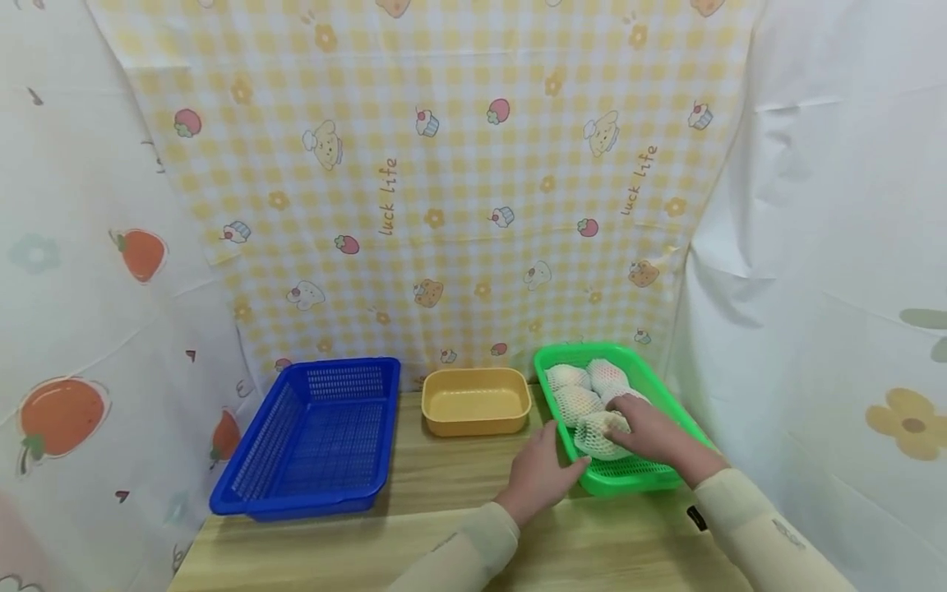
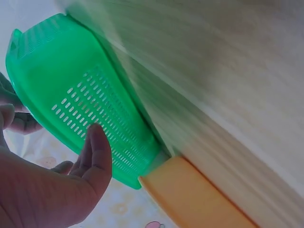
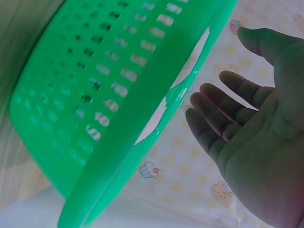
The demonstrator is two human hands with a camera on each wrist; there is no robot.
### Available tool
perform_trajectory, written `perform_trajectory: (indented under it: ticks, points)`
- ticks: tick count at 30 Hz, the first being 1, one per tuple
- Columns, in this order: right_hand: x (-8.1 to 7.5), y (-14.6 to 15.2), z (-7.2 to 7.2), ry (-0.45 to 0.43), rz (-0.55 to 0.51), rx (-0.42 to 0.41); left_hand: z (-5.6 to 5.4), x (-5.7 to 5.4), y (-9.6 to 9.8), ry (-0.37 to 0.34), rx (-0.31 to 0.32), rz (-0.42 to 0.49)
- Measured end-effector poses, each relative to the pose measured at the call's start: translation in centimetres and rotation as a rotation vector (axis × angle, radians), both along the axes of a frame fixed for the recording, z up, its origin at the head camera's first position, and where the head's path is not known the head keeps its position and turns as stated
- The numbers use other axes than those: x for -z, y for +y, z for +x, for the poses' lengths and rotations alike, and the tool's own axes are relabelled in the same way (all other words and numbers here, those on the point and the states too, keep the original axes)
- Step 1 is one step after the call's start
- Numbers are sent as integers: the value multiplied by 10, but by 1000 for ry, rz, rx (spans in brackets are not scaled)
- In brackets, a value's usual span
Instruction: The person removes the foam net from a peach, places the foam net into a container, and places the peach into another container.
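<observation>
Several round fruits in white foam nets sit in the green basket [image 1: 688, 419] at the right of the table, pinkish where their skin shows. Over the nearest netted fruit [image 1: 595, 437] is my right hand [image 1: 651, 432], its thumb and fingertips right at the net in the head view. The right wrist view shows that right hand [image 3: 256, 123] with thumb spread and fingers relaxed above the basket rim [image 3: 156, 123]. Beside the basket's near left corner, my left hand [image 1: 540, 477] has its fingers extended. In the left wrist view, the left hand's fingertips overlap the slotted basket wall [image 2: 90, 104].
A yellow tray [image 1: 477, 425] stands left of the green basket, against the checkered cloth [image 1: 459, 181] at the back. Farther left lies a larger blue basket [image 1: 318, 448]. A small black object [image 1: 697, 518] rests by the right sleeve. White printed cloths hang at both sides.
</observation>
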State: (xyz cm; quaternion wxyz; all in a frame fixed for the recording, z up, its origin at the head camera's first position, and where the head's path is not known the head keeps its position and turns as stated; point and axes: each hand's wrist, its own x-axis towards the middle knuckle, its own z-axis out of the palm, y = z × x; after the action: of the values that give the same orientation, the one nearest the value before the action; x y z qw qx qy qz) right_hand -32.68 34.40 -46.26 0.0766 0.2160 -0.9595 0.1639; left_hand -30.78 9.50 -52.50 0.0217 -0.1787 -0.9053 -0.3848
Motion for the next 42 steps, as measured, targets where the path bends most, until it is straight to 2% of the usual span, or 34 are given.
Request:
perform_trajectory:
  ticks: [5, 10, 14, 19, 28, 34, 42]
  points:
    - [5, 6, -10, -37, 39, -3, -1, 3, 5, 82, 38, -144]
    - [6, 9, -18, -89, 68, -10, 0, 4, 8, 148, 69, -219]
    - [9, 9, -24, -162, 102, -7, 0, 6, 9, 208, 58, -293]
    - [14, 11, -33, -161, 174, -23, -2, 8, 10, 253, 49, -373]
    - [11, 5, -39, -238, 240, -6, -2, 11, 10, 261, 52, -428]
    - [15, 0, -45, -256, 295, -3, -1, 11, 8, 257, 57, -438]
    - [18, 0, -52, -268, 304, -11, -2, 11, 9, 253, 58, -440]
